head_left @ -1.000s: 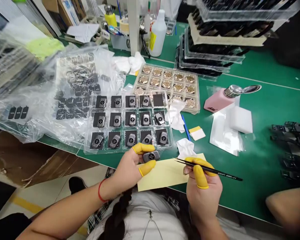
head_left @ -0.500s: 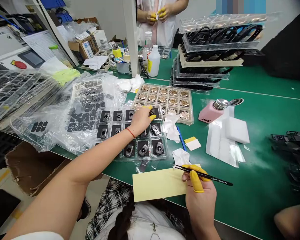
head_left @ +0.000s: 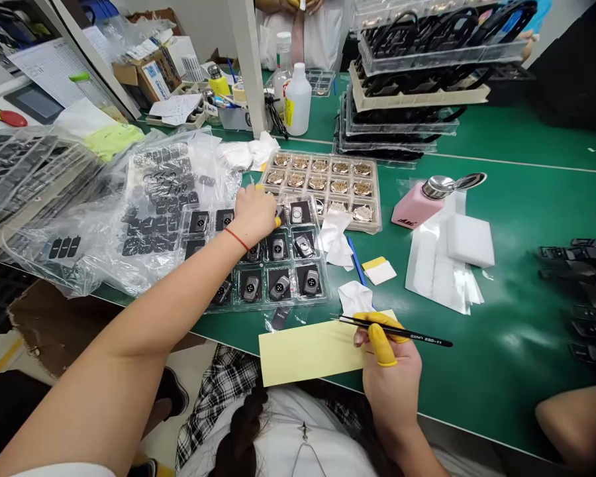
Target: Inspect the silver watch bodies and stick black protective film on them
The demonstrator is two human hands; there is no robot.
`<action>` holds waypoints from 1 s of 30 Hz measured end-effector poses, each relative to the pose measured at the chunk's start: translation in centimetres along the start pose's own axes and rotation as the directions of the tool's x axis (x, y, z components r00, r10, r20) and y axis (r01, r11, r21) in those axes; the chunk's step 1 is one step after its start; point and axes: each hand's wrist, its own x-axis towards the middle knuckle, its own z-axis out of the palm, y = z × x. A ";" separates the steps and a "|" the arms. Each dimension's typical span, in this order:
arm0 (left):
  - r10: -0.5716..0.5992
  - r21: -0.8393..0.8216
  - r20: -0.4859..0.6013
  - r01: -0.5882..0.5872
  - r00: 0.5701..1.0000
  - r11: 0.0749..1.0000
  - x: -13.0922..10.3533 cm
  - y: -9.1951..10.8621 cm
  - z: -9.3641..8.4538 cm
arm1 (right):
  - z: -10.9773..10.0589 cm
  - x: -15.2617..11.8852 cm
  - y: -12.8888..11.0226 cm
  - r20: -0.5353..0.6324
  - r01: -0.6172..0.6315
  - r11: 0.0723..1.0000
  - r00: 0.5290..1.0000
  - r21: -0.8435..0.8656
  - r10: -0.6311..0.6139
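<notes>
Watch cases, dark grey with round dotted centres, lie face-on to my view in a clear tray at the centre of the frame, one to a cell on dark squares in the cells I can see fully. The left hand reaches over the tray's far row from the lower left, its arm covering part of the left cells. Its thumb and forefinger wear yellow covers; a watch case shows just beside the thumb, but I cannot tell whether the fingers grip it. At lower right of centre, the right hand holds black tweezers between covered fingers, points toward the left. Below and left of the tweezers I see a pale yellow sheet along the near edge of the green surface. A small dark label lies between sheet and tray. Behind the clear tray, I note a second tray of round gold-coloured parts. Right of centre stand a pink bottle and, nearby, a white block; a stack of loaded trays rises at upper right.
</notes>
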 end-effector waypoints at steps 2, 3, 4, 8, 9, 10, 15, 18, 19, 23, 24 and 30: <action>0.002 0.004 0.007 -0.002 1.000 1.000 0.4 0.2 0.2 | 0.0 -0.1 0.0 -0.020 0.015 1.000 1.000 -0.006 -0.015; 0.002 -0.001 0.008 -0.002 1.000 1.000 0.6 0.1 0.4 | -0.1 -0.2 -0.1 -0.027 0.031 0.999 0.999 -0.016 -0.031; 0.005 -0.014 0.011 -0.005 1.000 1.000 0.8 -0.1 0.6 | -0.1 -0.2 -0.3 -0.025 0.052 0.998 0.998 -0.036 -0.053; 0.022 -0.152 -0.023 -0.025 0.999 0.988 0.9 -1.5 1.0 | -0.3 -0.2 -1.1 0.151 0.123 0.980 0.983 -0.156 -0.100; 0.020 -0.214 -0.047 -0.029 0.999 0.976 0.4 -1.8 0.8 | -0.3 -0.1 -1.3 0.215 0.124 0.976 0.973 -0.177 -0.085; 0.011 -0.294 -0.071 -0.032 0.997 0.955 -0.4 -2.0 0.6 | -0.4 0.0 -1.4 0.271 0.118 0.973 0.961 -0.198 -0.061; 0.068 -0.857 0.004 -0.031 0.998 0.515 -8.9 -0.4 1.0 | -0.8 0.6 -1.1 0.416 0.075 0.940 0.906 -0.332 0.075; 0.237 -0.964 0.173 0.116 0.956 0.239 -14.6 1.5 3.7 | -1.0 0.9 -0.7 0.456 0.059 0.922 0.880 -0.382 0.132; 0.276 -0.964 0.227 0.174 0.934 0.201 -16.0 2.0 4.8 | -1.1 1.0 -0.6 0.465 0.055 0.918 0.873 -0.392 0.147; 0.216 -0.957 0.291 0.282 0.932 0.072 -18.7 3.1 8.2 | -1.1 1.3 -0.6 0.475 0.031 0.917 0.862 -0.398 0.177; 0.197 -0.957 0.291 0.285 0.936 0.057 -18.9 3.2 8.6 | -1.1 1.4 -0.7 0.470 0.018 0.918 0.863 -0.395 0.185; 0.173 -0.951 0.311 0.304 0.935 0.066 -18.6 3.1 8.8 | -0.9 1.9 -1.1 0.470 -0.044 0.917 0.849 -0.397 0.244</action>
